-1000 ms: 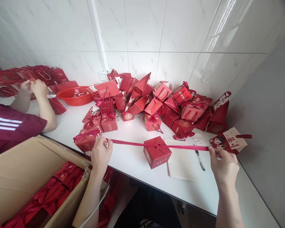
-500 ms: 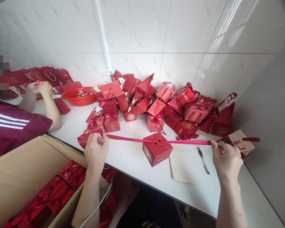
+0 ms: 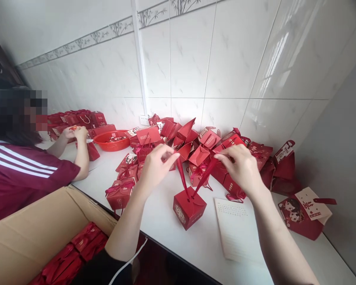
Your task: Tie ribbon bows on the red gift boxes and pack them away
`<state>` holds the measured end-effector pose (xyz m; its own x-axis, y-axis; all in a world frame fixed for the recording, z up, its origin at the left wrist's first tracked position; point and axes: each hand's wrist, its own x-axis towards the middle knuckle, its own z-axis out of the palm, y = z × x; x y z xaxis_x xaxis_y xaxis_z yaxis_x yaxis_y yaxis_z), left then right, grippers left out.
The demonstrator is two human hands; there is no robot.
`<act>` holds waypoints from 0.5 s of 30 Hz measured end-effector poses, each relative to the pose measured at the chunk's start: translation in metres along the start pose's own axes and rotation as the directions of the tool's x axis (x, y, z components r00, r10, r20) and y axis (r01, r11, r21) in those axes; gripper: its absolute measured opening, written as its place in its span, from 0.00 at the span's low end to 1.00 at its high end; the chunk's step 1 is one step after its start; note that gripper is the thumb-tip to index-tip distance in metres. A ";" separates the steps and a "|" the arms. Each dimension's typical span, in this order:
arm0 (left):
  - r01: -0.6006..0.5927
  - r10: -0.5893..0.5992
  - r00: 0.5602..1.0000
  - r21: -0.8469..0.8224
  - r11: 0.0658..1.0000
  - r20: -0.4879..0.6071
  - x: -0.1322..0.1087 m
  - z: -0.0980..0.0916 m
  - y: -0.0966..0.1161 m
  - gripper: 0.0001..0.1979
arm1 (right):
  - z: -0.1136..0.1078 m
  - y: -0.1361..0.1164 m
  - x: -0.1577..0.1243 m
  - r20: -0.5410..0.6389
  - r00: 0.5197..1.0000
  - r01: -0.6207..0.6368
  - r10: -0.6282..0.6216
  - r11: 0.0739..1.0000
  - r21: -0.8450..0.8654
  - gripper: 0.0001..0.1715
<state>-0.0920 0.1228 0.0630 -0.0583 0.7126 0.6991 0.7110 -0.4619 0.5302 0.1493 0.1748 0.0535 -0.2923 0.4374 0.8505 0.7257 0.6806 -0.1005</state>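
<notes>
Tiled white wall (image 3: pixel 231 51) stands behind a white table (image 3: pixel 207 245) in the head view. On it, a red basin (image 3: pixel 111 147) holds small pieces too tiny to identify; beside the table, a cardboard carton (image 3: pixel 41 223) contains red ribboned boxes (image 3: pixel 77 253). Left hand (image 3: pixel 158 168) and right hand (image 3: pixel 241 168) each pinch a red ribbon (image 3: pixel 182 174), its two lengths rising from the closed gift box (image 3: pixel 190 211) on the table, left of the notebook (image 3: pixel 237 231).

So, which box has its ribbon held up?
The box just left of the notepad: its ribbon runs up to the left hand and right hand, unlike the piled boxes behind.
</notes>
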 end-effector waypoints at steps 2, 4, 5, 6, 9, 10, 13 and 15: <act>-0.035 0.039 0.997 -0.048 0.998 0.068 0.009 0.006 0.009 0.07 | 0.004 -0.012 0.016 0.033 0.998 0.057 -0.058 0.997 0.053 0.18; -0.047 0.056 0.993 -0.085 0.995 0.106 0.016 0.009 0.016 0.07 | 0.005 -0.021 0.028 0.034 0.995 0.095 -0.099 0.992 0.088 0.17; -0.050 0.062 0.991 -0.103 0.993 0.120 0.018 0.010 0.018 0.08 | 0.006 -0.025 0.032 0.030 0.993 0.107 -0.111 0.988 0.107 0.17; -0.053 0.069 0.989 -0.120 0.991 0.129 0.021 0.010 0.020 0.08 | 0.006 -0.028 0.036 0.024 0.993 0.115 -0.119 0.985 0.125 0.16; -0.067 0.088 0.988 -0.160 0.985 0.129 0.026 0.011 0.021 0.07 | 0.005 -0.033 0.044 0.007 0.991 0.128 -0.131 0.977 0.172 0.16; -0.067 0.089 0.988 -0.170 0.983 0.128 0.027 0.011 0.021 0.07 | 0.005 -0.034 0.046 0.006 0.991 0.129 -0.133 0.975 0.178 0.15; -0.019 0.053 0.987 -0.216 0.976 0.155 0.029 0.010 0.021 0.08 | 0.005 -0.036 0.049 0.013 0.992 0.121 -0.126 0.977 0.178 0.13; 0.041 0.010 0.982 -0.266 0.963 0.188 0.029 0.010 0.021 0.10 | 0.005 -0.037 0.050 0.025 0.994 0.105 -0.111 0.980 0.172 0.13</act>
<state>-0.0719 0.1395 0.0897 0.0820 0.7946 0.6015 0.4964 -0.5559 0.6667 0.1047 0.1741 0.0970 -0.3861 0.3738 0.8433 0.5732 0.8135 -0.0981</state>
